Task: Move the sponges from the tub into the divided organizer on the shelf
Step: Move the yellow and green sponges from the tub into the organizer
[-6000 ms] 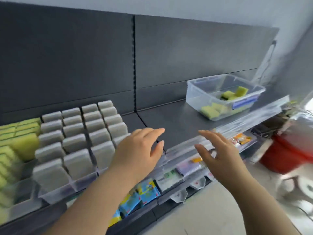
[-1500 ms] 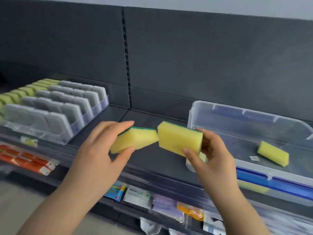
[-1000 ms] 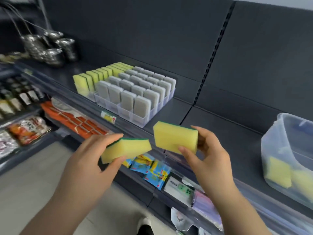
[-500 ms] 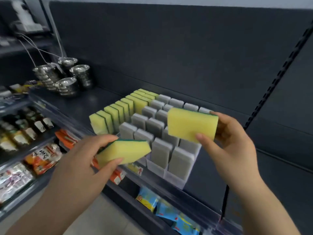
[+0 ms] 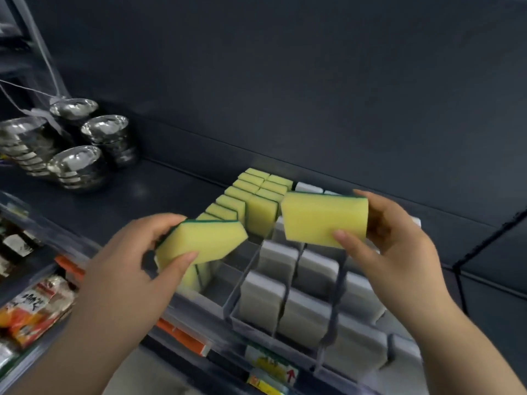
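Your left hand (image 5: 137, 260) grips a yellow sponge (image 5: 202, 242) between thumb and fingers, tilted over the left lanes of the organizer (image 5: 242, 280). Your right hand (image 5: 399, 246) pinches a second sponge (image 5: 323, 218), level above the grey sponges (image 5: 262, 300). Both are soft rectangular foam blocks with a thin dark green scouring layer. The clear plastic organizer sits on a dark shelf (image 5: 114, 201), filled with upright rows; stacked steel bowls (image 5: 77, 163) stand far left.

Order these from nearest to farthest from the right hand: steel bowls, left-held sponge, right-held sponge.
1. Right-held sponge, gripped by the right hand itself.
2. Left-held sponge, just to its left.
3. Steel bowls, far to the left and farther back.
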`<state>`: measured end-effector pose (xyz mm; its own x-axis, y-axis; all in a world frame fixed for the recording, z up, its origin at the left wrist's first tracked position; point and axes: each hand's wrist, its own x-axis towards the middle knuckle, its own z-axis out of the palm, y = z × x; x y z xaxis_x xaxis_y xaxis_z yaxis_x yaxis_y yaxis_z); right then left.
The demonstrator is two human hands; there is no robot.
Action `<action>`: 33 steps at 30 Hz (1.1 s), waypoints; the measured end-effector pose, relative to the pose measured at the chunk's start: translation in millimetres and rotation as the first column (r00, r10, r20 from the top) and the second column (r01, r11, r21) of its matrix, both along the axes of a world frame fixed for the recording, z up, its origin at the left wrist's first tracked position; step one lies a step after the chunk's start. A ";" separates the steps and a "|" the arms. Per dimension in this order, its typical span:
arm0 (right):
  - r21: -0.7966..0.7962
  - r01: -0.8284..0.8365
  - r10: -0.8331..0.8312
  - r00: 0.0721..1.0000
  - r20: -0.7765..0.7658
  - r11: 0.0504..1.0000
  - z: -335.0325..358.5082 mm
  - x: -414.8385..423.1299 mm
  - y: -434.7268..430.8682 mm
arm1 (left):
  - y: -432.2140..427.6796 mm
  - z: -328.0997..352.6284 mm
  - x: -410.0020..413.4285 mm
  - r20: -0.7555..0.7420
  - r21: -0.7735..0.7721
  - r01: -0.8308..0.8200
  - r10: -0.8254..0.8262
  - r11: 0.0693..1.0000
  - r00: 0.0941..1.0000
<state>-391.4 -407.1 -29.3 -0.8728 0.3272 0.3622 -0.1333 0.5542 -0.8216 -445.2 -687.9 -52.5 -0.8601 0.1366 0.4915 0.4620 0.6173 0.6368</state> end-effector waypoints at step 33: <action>0.600 -0.047 -0.392 0.716 0.578 0.799 -17.4 -163.1 -102.4 | -80.4 -3.5 -208.9 -0.013 -0.065 0.547 -0.549 0.834 0.836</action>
<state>-554.6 -509.6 -46.8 -0.8925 0.4381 -0.1073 0.4510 0.8700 -0.1990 -654.0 -768.3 -56.0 -0.6208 0.6098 0.4928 0.7538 0.2915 0.5890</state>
